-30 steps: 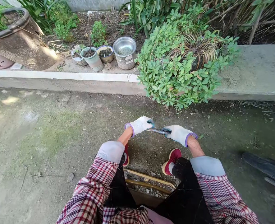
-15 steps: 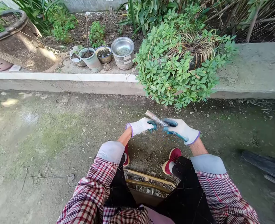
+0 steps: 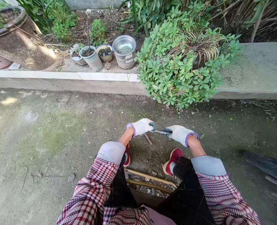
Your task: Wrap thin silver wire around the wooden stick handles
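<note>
A short stick wound with silvery, wire-like material (image 3: 161, 132) spans the gap between my two hands, nearly level. My right hand (image 3: 178, 134), in a white glove with a teal palm, is closed on its right end. My left hand (image 3: 144, 126), in a matching glove, has its fingers curled in at the left end, and they hide that end. Just below the left glove a bare brown stick (image 3: 148, 139) slants down; whether it is held or lies on the ground I cannot tell. Both hands are above the dirt ground between my red shoes and the ledge.
A leafy potted plant (image 3: 178, 78) overhangs the concrete ledge (image 3: 253, 68) ahead. Left of it stand a metal pot (image 3: 124, 51), small planters and a large tilted pot (image 3: 23, 43). Beneath me is a gold-coloured metal frame (image 3: 150, 179). Dark, flat objects (image 3: 265, 165) lie at right.
The wound stick has swung from pointing up-left to nearly level, its left end now at my left hand. My right hand has turned and lowered slightly. The bare brown stick has come into view.
</note>
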